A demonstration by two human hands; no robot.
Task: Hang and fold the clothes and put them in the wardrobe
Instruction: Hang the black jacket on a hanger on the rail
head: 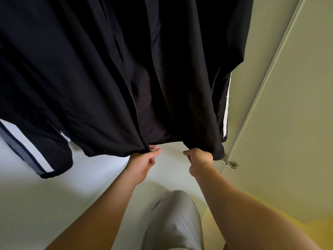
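A black zip-up jacket (108, 78) hangs in front of me and fills the upper part of the head view; its top and any hanger are out of frame. The front is unzipped at the bottom, with the zipper teeth (133, 101) running down the left panel. My left hand (144, 162) pinches the bottom corner of the left panel at the zipper's end. My right hand (199, 159) grips the hem of the right panel. A sleeve with white and grey stripes (27, 150) hangs at the left, and a white stripe (226, 107) shows at the right.
A pale wardrobe door or panel (288, 105) stands close on the right, with a small metal hinge or latch (232, 164) beside the jacket's hem. White surface (54, 195) lies below the jacket. My leg in grey trousers (174, 219) is at the bottom.
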